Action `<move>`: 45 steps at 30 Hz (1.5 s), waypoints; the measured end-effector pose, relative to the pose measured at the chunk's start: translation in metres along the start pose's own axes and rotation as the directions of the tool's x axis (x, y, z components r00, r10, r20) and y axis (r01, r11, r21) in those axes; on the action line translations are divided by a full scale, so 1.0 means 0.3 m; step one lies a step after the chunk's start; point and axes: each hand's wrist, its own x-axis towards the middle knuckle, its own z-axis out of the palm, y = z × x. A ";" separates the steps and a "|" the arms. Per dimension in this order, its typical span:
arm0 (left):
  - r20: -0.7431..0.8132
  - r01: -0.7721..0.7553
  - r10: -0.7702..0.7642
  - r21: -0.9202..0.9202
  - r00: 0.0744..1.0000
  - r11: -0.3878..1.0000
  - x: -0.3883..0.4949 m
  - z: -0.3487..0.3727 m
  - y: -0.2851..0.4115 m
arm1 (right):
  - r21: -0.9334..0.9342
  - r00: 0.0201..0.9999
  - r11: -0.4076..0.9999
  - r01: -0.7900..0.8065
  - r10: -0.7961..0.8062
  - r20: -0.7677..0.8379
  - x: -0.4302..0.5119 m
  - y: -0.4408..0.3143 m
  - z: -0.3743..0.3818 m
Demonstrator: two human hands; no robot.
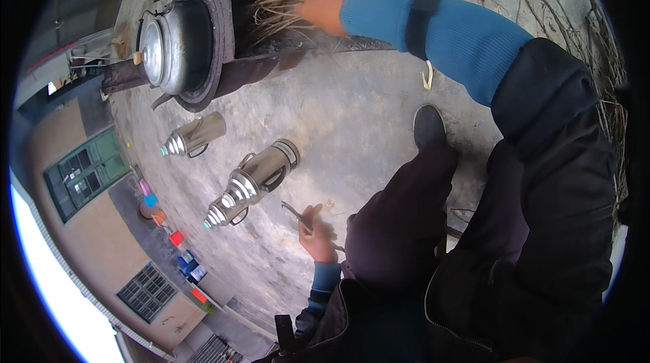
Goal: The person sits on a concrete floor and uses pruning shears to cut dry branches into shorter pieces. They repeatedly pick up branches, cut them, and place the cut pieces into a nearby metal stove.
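Note:
My right hand grips a bundle of thin dry twigs over the dark, trough-like feeding end of a metal stove. Some twig ends lie inside that trough, and my fingers hide part of the bundle. On the stove's round top sits a large metal kettle with a silvery lid and a dark, sooty lower body. Beside my knee, my left hand holds a thin dark rod with a bent tip; its other end is partly hidden by the hand.
Three metal vacuum flasks, a near one, one behind it and another by the stove, stand on the concrete floor. A brushwood pile lies at the right. Coloured containers line a building wall.

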 end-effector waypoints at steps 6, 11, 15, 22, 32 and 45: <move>-0.014 0.005 -0.004 0.015 1.000 1.000 -0.023 0.028 0.022 | 0.078 0.992 0.989 0.124 -0.123 -0.011 0.083 -0.057 0.014; -0.035 0.003 -0.003 0.007 0.999 1.000 -0.021 0.061 0.047 | 0.091 0.982 0.977 0.191 -0.191 -0.008 0.114 -0.048 -0.048; -0.031 0.004 -0.003 0.046 1.000 0.999 -0.017 0.071 0.046 | 0.286 0.983 0.942 0.176 -0.154 -0.097 0.104 0.079 -0.129; -0.010 0.010 -0.010 0.040 1.000 0.999 -0.008 0.076 0.046 | 0.202 0.963 0.968 0.151 -0.098 -0.251 0.064 0.305 -0.144; 0.021 0.039 -0.039 0.023 0.999 0.999 -0.015 0.085 0.024 | 0.059 0.989 0.997 0.044 -0.035 -0.144 -0.053 0.338 -0.045; 0.058 0.082 -0.080 -0.036 0.995 0.996 -0.009 0.100 0.009 | -0.207 0.852 0.970 0.128 -0.215 -0.478 0.045 0.338 -0.136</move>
